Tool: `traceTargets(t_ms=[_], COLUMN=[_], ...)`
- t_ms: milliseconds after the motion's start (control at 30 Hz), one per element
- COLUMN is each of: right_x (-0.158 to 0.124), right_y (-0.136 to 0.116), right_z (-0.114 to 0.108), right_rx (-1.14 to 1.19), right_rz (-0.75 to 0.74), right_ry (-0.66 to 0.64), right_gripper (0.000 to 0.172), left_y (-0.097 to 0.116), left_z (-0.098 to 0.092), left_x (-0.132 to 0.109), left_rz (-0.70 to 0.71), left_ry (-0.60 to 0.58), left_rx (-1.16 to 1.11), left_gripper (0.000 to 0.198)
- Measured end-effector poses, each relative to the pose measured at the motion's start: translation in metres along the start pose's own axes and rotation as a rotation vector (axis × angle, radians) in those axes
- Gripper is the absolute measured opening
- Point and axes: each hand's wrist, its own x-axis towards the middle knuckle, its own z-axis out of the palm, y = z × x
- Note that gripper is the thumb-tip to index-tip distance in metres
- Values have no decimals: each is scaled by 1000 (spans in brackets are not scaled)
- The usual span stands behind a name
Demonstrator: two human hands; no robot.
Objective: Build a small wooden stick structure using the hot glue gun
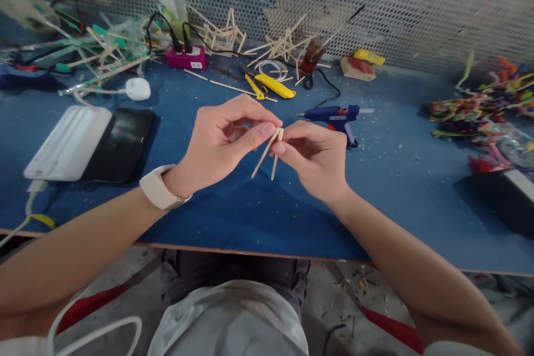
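Observation:
Between my two hands are thin wooden sticks point(264, 154) that meet at the top and spread apart downward, above the blue table. My left hand point(223, 136) is closed, with thumb and forefinger pinching the top of the left stick. My right hand point(315, 156) is closed too, its thumb and fingertips pinching the sticks at the same joint from the right. The curled fingers hide part of the joint. Just behind my right hand lies a blue glue gun point(334, 115), its nozzle pointing left.
Behind my hands lie a yellow utility knife point(274, 85), a pink power adapter point(186, 58) and assembled wooden-stick frames point(223, 36). A white power bank point(67, 142) and black phone point(120, 144) lie left. Colourful bundled strands point(471, 108) sit right. A perforated metal panel point(417, 11) stands behind.

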Motion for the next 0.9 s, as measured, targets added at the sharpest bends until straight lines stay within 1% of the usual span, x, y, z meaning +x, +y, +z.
traceTargets(t_ms=[133,333,433,633,767,900], right_x=[0,0,0,0,-1,-1], right_y=[1,2,2,2,1,1], right_z=[-1,-1,-1,-2,-2,-1], right_rx=[39,19,40,44,-7,-7], right_rz=[-16,25,5,-1,21,15], right_ry=[-18,-4,-13,-20,-5,-8], right_gripper=[19,26,22,20,23,25], left_y=[0,1,2,2,2,2], left_z=[-1,-1,-1,-2,-2,-1], left_x=[0,1,1,1,2,1], left_rz=[-27,-27,-26,-12,-20,-21], left_ry=[-13,-32,-52,-49,-64,-44], left_rx=[7,6,-11,26,0,6], left_gripper=[15,15,16,17,24,25])
